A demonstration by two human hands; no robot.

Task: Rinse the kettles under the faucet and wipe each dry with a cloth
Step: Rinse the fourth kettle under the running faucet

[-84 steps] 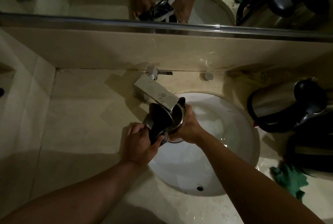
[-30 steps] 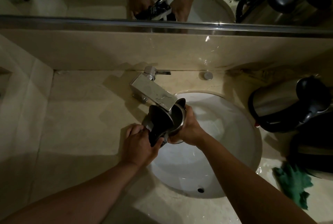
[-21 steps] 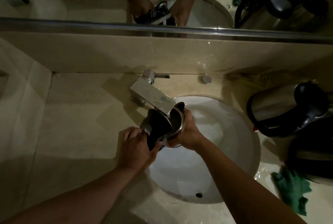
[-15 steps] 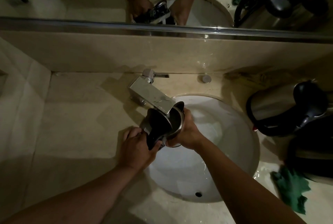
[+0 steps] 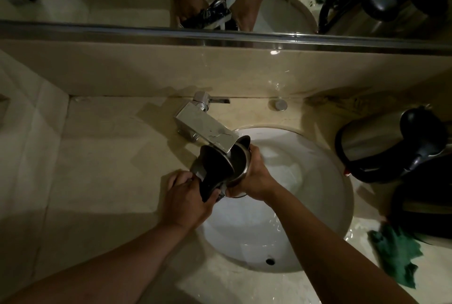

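A steel kettle point(image 5: 241, 161) with its black lid flipped open sits tilted under the square chrome faucet point(image 5: 208, 129), its mouth right beneath the spout. My left hand point(image 5: 186, 199) grips the black handle at the kettle's left side. Around the steel body on the right, my right hand point(image 5: 256, 176) is wrapped. Both hold it over the white sink basin point(image 5: 318, 196). A green cloth point(image 5: 396, 254) lies crumpled on the wet counter at the right.
Two more steel kettles stand on the counter to the right of the basin, one point(image 5: 381, 144) behind, another point(image 5: 425, 208) in front and mostly in shadow. A mirror with a metal ledge point(image 5: 122, 32) runs above. Beige counter point(image 5: 97, 169) spreads left of the basin.
The kettle and both hands stay in the same place under the spout; only the camera view has shifted slightly.
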